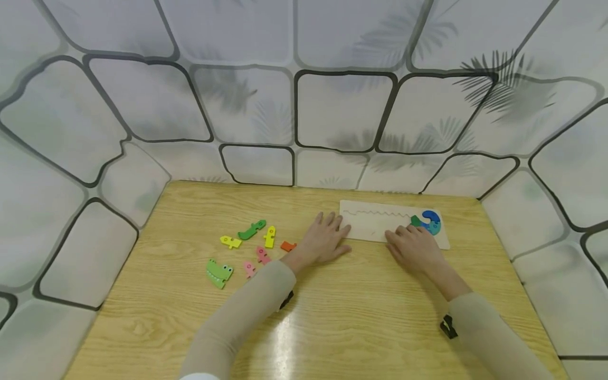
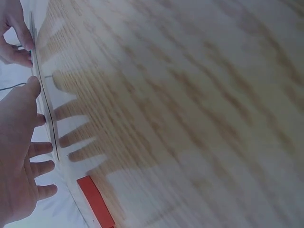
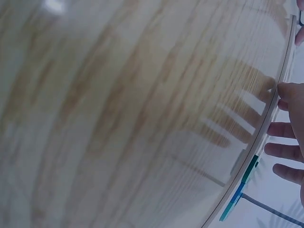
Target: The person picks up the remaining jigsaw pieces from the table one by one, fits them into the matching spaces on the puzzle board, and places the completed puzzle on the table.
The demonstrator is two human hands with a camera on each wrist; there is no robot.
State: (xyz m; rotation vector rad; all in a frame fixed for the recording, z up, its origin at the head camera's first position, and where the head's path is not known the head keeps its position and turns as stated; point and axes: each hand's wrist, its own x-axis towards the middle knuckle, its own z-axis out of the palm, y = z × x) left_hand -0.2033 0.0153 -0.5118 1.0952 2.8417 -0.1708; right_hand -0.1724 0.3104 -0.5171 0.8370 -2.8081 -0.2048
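A pale wooden board (image 1: 366,224) with a wavy groove lies at the back right of the table. Blue and green pieces (image 1: 432,222) sit in its right end. My left hand (image 1: 324,238), fingers spread, touches the board's left end; in the left wrist view the left hand (image 2: 19,152) is beside the board's edge. Over the board's front edge, near the green piece (image 3: 249,170), is my right hand (image 1: 415,248), its fingers extended in the right wrist view (image 3: 289,128). An orange-red piece (image 2: 96,202) lies close to my left hand.
Left of my left hand lie loose puzzle pieces: a green crocodile head (image 1: 219,273), a dark green piece (image 1: 252,229), yellow pieces (image 1: 269,237) and pink pieces (image 1: 263,255). A patterned wall (image 1: 256,163) stands behind the wooden table (image 1: 361,316).
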